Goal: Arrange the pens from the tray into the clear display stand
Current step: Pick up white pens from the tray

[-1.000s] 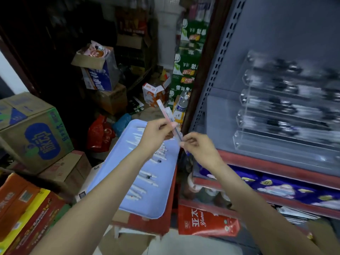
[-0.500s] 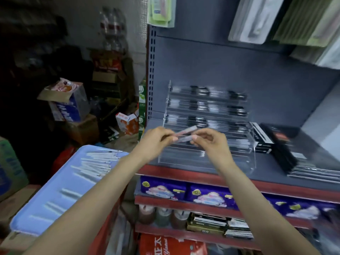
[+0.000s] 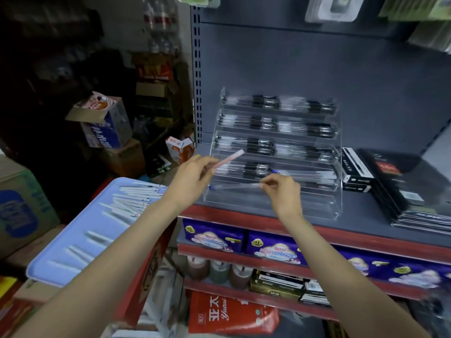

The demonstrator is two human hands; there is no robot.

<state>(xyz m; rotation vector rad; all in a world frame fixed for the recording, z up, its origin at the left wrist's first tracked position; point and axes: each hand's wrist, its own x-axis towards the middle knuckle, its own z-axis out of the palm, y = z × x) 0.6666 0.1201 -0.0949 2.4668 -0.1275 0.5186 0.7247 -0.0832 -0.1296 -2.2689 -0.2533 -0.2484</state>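
Observation:
A clear tiered display stand (image 3: 336,201) sits on the grey shelf, its upper tiers lined with black-capped pens. My left hand (image 3: 192,178) grips a pinkish pen (image 3: 230,158) that points up and to the right, just in front of the stand's left side. My right hand (image 3: 280,189) pinches the end of a clear pen (image 3: 234,187) with a blue tip, held level over the stand's lowest tier. The light blue tray (image 3: 80,250) at the lower left holds several white pens (image 3: 131,203).
Black boxed stock (image 3: 402,184) is stacked on the shelf right of the stand. Red shelf edges (image 3: 244,218) run below, with purple packs and bottles underneath. Cardboard cartons (image 3: 22,208) crowd the dark area at the left.
The view swung from the tray to the shelf. My hands have come apart, each holding its own pen; the right one has lowered its pen to the stand's bottom tier.

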